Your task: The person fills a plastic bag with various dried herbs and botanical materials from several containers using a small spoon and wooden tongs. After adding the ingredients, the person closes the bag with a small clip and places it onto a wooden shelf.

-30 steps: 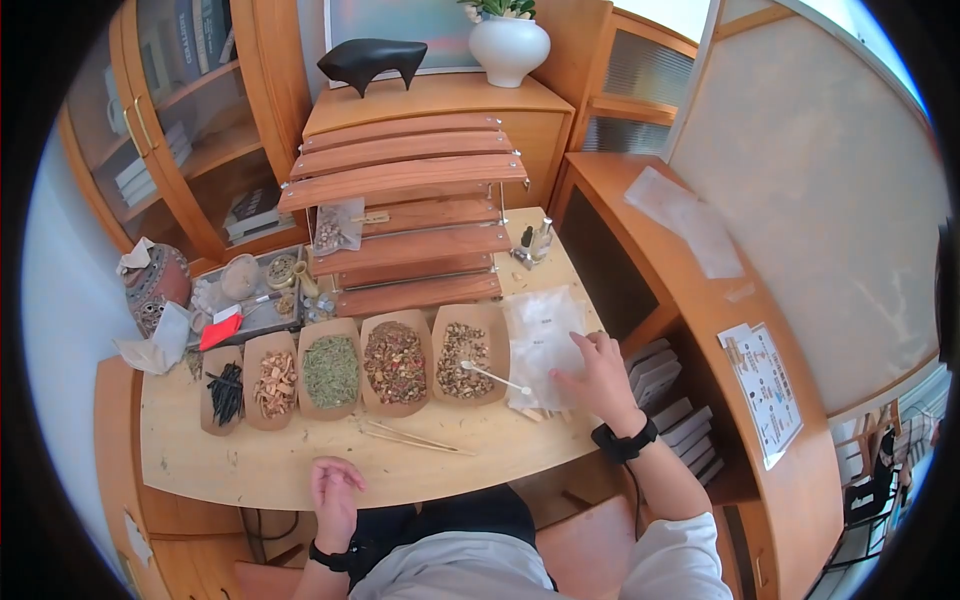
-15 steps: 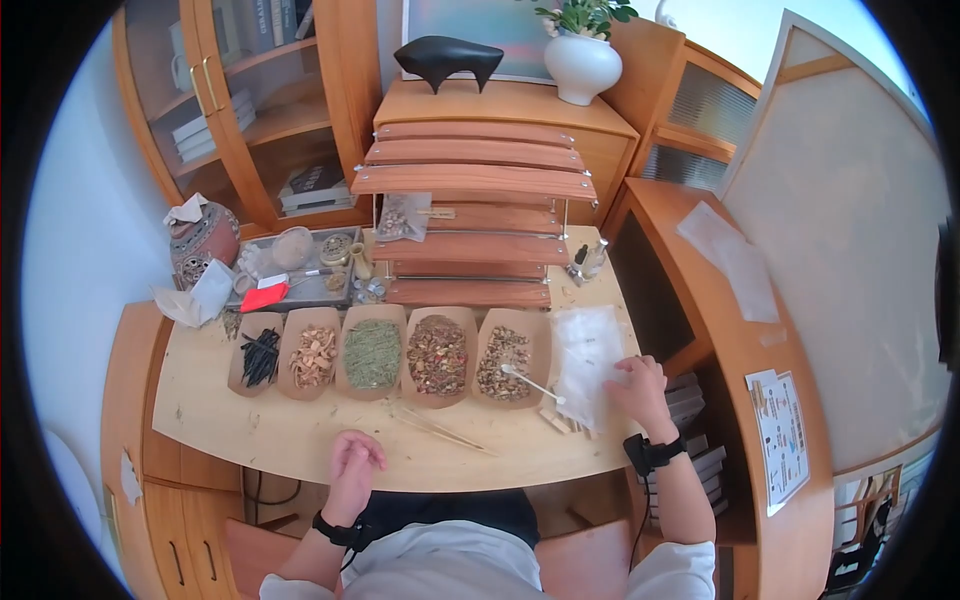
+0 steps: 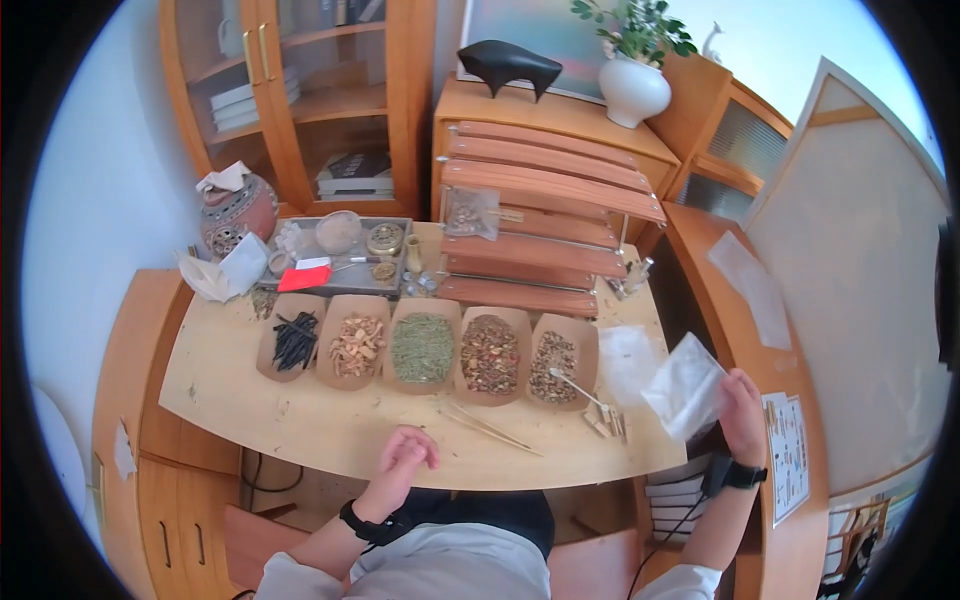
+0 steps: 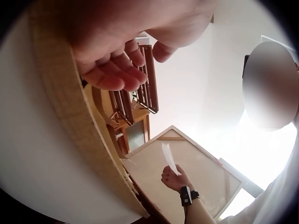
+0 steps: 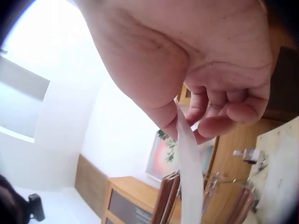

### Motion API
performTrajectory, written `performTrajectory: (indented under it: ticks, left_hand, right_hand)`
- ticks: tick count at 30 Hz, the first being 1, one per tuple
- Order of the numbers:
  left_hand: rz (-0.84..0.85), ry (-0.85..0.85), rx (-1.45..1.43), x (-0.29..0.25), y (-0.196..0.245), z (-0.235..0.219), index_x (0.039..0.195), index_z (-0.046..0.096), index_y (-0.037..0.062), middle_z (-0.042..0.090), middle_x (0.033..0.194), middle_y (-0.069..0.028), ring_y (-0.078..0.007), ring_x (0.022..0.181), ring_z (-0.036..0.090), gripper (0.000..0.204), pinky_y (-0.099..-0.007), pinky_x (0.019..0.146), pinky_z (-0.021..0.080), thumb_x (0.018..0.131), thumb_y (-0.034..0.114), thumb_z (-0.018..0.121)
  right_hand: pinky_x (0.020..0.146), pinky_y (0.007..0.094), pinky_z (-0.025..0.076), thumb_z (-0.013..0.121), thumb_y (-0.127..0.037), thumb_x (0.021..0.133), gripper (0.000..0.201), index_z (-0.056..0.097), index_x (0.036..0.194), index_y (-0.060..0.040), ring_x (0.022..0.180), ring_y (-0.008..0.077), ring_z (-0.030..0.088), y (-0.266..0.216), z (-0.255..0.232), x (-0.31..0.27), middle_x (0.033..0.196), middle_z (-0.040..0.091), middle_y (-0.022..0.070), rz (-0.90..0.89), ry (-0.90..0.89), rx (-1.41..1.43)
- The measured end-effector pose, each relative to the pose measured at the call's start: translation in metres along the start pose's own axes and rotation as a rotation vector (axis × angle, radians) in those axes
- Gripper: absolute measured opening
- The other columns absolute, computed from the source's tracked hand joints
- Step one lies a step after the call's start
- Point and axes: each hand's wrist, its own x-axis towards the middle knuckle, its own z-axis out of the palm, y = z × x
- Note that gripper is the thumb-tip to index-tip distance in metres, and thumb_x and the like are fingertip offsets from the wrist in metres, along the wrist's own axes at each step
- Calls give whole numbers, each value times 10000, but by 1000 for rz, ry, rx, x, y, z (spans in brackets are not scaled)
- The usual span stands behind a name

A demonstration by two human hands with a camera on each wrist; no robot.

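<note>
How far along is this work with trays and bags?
Five trays already hold dried material. The right hand holds a translucent bag; the left hand is empty. Filling that flat-looking bag is probably left: the white spoon rests in the rightmost tray.

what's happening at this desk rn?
Someone's right hand pinches a translucent bag, lifted off the table. Another bag lies beside the rightmost of five trays holding dried plant material. The left hand holds nothing, loosely curled near the front edge. A white spoon rests in the rightmost tray.
</note>
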Motion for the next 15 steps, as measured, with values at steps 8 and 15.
performTrajectory:
  ticks: [8,15]
  left_hand:
    - [-46,-387,153,20,78,62,1437,314,68,522,1301,-66,-168,1148,544,536,-326,942,495,993,111,612]
    - [5,-117,-16,109,98,55,1314,547,20,625,1236,-65,-190,1101,647,328,-328,908,542,1028,176,583]
  right_hand:
    - [594,223,469,634,-73,976,74,575,950,-108,715,60,566,32,164,-66,839,618,-15,-24,-202,-50]
    - [642,232,468,653,-128,980,109,589,1045,-69,723,85,598,51,263,-24,900,649,8,0,-351,84]
